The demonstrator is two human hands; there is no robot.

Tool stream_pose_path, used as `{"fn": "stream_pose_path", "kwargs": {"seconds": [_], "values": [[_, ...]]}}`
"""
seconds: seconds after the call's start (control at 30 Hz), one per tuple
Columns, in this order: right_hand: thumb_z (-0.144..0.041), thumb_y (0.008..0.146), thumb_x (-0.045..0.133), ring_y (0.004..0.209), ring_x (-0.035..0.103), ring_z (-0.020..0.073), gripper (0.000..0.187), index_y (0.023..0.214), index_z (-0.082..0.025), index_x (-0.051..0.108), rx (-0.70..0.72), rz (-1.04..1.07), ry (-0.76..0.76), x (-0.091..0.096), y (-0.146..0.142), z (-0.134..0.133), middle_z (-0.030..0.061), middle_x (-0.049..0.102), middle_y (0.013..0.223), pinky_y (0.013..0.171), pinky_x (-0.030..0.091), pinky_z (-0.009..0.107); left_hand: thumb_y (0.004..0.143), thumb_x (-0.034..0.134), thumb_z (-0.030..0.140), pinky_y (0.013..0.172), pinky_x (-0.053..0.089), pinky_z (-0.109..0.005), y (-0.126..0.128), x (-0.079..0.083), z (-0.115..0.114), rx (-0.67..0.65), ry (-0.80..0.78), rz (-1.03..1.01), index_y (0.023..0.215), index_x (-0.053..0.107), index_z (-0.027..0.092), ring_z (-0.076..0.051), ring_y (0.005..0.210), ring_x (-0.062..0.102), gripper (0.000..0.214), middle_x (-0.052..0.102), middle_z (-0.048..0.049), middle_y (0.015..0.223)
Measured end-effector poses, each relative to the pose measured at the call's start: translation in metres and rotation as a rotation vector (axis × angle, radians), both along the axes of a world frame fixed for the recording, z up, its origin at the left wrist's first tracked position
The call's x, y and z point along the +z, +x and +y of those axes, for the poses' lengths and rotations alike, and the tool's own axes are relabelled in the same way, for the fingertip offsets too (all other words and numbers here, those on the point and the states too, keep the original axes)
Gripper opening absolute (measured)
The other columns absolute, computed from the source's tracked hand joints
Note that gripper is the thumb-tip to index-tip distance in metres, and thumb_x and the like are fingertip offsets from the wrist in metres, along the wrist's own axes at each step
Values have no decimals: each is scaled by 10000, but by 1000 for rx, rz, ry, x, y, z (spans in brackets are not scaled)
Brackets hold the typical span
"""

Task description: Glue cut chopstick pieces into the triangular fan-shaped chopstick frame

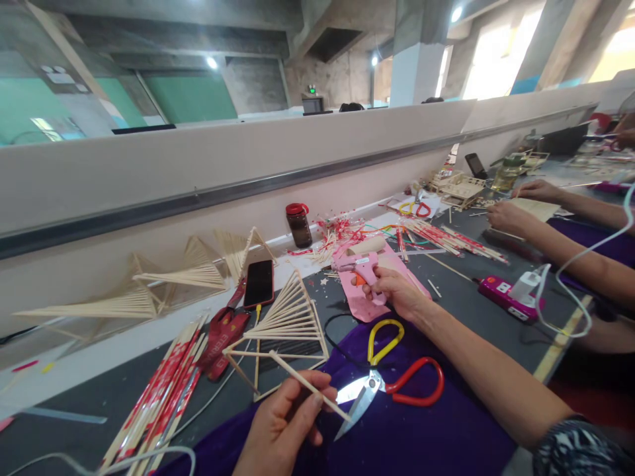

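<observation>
Between the thumb and fingers of my left hand (290, 423) is a short wooden stick (302, 382), slanting down to the right. My right hand (397, 294) grips a pink hot glue gun (366, 270) by its handle, its nozzle pointing left. Under the gun lies a pink sheet (360, 305). Just beyond my left hand stands a twisted frame of wooden sticks (288, 317), its sticks fanned out. Open scissors (373, 382) with one yellow and one red handle lie on purple cloth (397, 436) between my forearms.
Left are wrapped stick bundles (163, 396), a red strap (225, 337) and a phone (258, 284). A red-lidded bottle (298, 226) stands by the partition (238, 168). Right, a purple power strip (508, 297) trails a white cable. A co-worker's hands (516, 215) work at the far right.
</observation>
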State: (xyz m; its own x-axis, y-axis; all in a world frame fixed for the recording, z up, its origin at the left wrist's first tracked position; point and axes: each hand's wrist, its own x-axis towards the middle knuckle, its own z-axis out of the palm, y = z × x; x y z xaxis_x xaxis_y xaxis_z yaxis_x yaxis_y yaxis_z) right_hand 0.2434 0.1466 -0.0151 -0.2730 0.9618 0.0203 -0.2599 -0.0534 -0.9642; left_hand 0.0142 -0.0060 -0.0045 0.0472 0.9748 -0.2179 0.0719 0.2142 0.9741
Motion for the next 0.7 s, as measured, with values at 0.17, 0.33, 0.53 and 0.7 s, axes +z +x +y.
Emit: {"fn": "stream_pose_path", "kwargs": {"seconds": [0.17,0.33,0.53,0.7], "values": [[-227,630,629,573,531,92,278,889,-129,601,-23,-169,25,-6,9,6,53,668,834,522,397,208,765,657,427,530,467,-229,-5,1,1,-20,15,1,953,674,163,-148,633,599,324,730,-82,837],[-360,670,665,521,516,108,244,754,-143,592,2,-471,19,-15,36,17,8,613,627,484,354,222,781,662,378,533,481,-224,-8,6,1,-54,-24,-81,976,648,153,-154,668,628,298,727,-91,861],[-375,640,699,626,558,176,265,536,-169,568,-173,-906,132,-19,51,26,6,544,513,556,331,257,801,652,309,498,481,-198,-6,12,1,21,31,-165,959,641,148,-161,712,647,226,717,-75,829],[-370,752,633,834,600,222,183,789,-196,674,-257,-1019,326,8,20,-15,78,674,849,667,384,287,784,672,306,490,487,-199,-6,14,2,69,59,-165,953,655,140,-147,659,638,238,713,-64,793]]}}
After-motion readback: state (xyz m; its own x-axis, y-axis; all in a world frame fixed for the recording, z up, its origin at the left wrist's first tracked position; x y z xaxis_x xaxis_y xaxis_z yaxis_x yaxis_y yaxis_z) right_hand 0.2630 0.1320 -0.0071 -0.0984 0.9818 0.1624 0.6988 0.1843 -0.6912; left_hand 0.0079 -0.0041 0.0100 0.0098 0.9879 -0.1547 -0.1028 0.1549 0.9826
